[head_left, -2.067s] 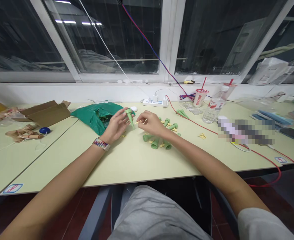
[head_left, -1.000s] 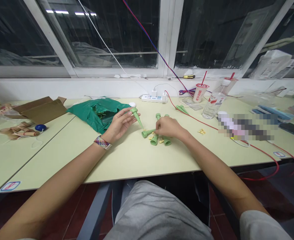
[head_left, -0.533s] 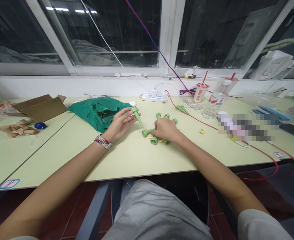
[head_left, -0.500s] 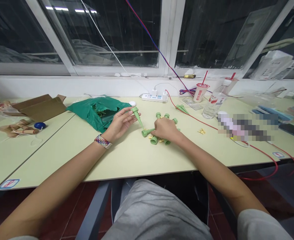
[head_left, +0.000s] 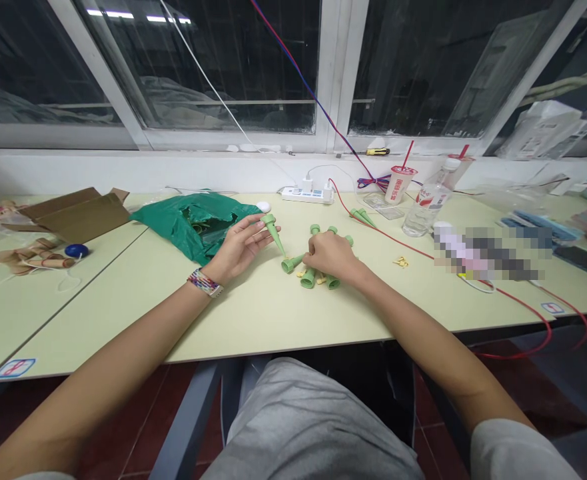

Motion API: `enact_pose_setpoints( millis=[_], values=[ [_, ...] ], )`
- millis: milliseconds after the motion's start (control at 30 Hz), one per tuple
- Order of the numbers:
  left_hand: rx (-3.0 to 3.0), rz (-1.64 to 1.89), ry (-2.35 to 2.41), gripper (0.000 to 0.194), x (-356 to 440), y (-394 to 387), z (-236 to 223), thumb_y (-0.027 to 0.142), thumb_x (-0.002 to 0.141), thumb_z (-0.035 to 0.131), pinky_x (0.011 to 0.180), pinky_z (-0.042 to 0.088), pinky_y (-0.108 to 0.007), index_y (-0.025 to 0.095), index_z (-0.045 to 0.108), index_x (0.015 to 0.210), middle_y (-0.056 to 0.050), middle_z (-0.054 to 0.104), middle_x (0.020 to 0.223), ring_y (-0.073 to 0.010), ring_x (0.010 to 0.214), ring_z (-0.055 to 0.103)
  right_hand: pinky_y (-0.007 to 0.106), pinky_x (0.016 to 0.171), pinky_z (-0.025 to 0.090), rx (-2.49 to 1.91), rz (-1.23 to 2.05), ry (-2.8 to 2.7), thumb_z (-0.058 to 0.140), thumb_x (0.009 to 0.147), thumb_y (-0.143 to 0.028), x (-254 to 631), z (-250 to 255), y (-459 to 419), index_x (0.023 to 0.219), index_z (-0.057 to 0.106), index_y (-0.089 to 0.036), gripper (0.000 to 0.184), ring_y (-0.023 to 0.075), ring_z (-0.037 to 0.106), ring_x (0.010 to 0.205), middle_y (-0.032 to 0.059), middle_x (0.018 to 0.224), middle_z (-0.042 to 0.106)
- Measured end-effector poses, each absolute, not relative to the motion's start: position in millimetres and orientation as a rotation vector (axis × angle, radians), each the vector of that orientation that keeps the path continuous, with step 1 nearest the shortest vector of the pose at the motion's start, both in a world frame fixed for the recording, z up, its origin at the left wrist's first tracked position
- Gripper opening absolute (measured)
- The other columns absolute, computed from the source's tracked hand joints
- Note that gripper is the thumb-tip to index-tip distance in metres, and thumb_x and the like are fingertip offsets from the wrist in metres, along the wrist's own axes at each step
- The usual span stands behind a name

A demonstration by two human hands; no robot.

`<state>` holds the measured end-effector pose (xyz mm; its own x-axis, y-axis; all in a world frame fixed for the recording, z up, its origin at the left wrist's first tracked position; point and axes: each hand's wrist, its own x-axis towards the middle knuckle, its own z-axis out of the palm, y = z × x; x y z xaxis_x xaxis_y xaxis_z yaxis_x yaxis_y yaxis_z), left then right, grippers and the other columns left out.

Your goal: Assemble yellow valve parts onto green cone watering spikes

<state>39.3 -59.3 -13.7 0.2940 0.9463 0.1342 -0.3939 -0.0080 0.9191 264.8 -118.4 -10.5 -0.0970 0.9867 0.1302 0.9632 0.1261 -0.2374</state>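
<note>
My left hand (head_left: pixel 240 247), with a woven band at the wrist, holds a green plastic watering spike (head_left: pixel 274 235) by its wide capped end, between thumb and fingers. The spike's narrow tip points down toward small yellow pieces (head_left: pixel 300 273) on the table. My right hand (head_left: pixel 332 257) is closed above a cluster of similar green spikes (head_left: pixel 308 279). Its fingertips are turned away, so what they grip is hidden. Capped ends of several spikes stick out around this hand, with more yellow pieces among them.
Behind my left hand lies a torn green plastic bag (head_left: pixel 193 223). Two more spikes (head_left: pixel 364 217) and yellow bits (head_left: pixel 401 262) are to the right. A red cable (head_left: pixel 388 238) crosses near a water bottle (head_left: pixel 426 207), a cup (head_left: pixel 401 185) and a power strip (head_left: pixel 306 195).
Both hands keep nearly the same pose and place. The whole view has shifted very slightly; no object is visibly moved.
</note>
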Motion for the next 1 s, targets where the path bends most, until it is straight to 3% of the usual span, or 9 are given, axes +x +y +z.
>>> enact_pose_setpoints(
  millis=[233, 367, 500, 600, 733, 1000],
  values=[
    [1.123, 1.159, 0.651, 0.029, 41, -61, -15, 0.024, 0.083, 0.084, 0.098, 0.062, -0.036, 0.019, 0.075, 0.109, -0.008, 0.077, 0.112, -0.0211, 0.099, 0.076, 0.031, 0.068, 0.042, -1.854, 0.280, -1.922, 0.065, 0.085, -0.030, 280, 5, -120, 0.081, 0.073, -0.021, 0.013, 0.0229, 0.066, 0.081, 0.0083, 0.091, 0.076],
    [1.170, 1.089, 0.669, 0.031, 42, -60, -15, 0.025, 0.084, 0.073, 0.078, 0.062, -0.030, 0.018, 0.075, 0.114, -0.006, 0.072, 0.099, -0.0163, 0.080, 0.069, 0.029, 0.068, 0.042, -1.689, 0.325, -1.728, 0.061, 0.083, -0.030, 296, 8, -111, 0.079, 0.070, -0.021, 0.013, 0.0188, 0.063, 0.075, 0.0030, 0.081, 0.073],
    [1.419, 0.994, 0.792, 0.024, 41, -61, -11, 0.036, 0.088, 0.059, 0.048, 0.041, -0.026, 0.018, 0.075, 0.094, -0.003, 0.060, 0.076, -0.0125, 0.052, 0.046, 0.030, 0.071, 0.044, -1.609, 0.301, -1.612, 0.059, 0.082, -0.031, 306, 6, -102, 0.079, 0.068, -0.021, 0.015, 0.0187, 0.064, 0.075, 0.0015, 0.077, 0.071],
    [1.910, 0.903, 0.940, 0.031, 41, -70, -7, 0.047, 0.095, 0.062, 0.058, 0.044, -0.029, 0.020, 0.077, 0.097, -0.005, 0.068, 0.084, -0.0152, 0.060, 0.050, 0.031, 0.073, 0.045, -1.585, 0.273, -1.572, 0.059, 0.082, -0.031, 307, 5, -100, 0.078, 0.068, -0.021, 0.014, 0.0189, 0.064, 0.076, 0.0011, 0.078, 0.071],
    [2.378, 0.662, 0.981, 0.030, 43, -79, -8, 0.048, 0.090, 0.073, 0.075, 0.047, -0.032, 0.024, 0.081, 0.106, -0.005, 0.076, 0.099, -0.0226, 0.080, 0.062, 0.031, 0.075, 0.045, -1.579, 0.259, -1.583, 0.058, 0.083, -0.030, 306, 4, -99, 0.079, 0.067, -0.021, 0.014, 0.0191, 0.065, 0.078, 0.0013, 0.080, 0.072],
    [2.481, 0.550, 0.894, 0.026, 44, -75, -18, 0.041, 0.092, 0.067, 0.086, 0.050, -0.033, 0.025, 0.083, 0.104, -0.006, 0.079, 0.104, -0.0265, 0.091, 0.068, 0.030, 0.074, 0.045, -1.596, 0.281, -1.583, 0.058, 0.083, -0.029, 306, 4, -100, 0.079, 0.067, -0.021, 0.013, 0.0191, 0.065, 0.079, 0.0013, 0.081, 0.073]
  ],
)
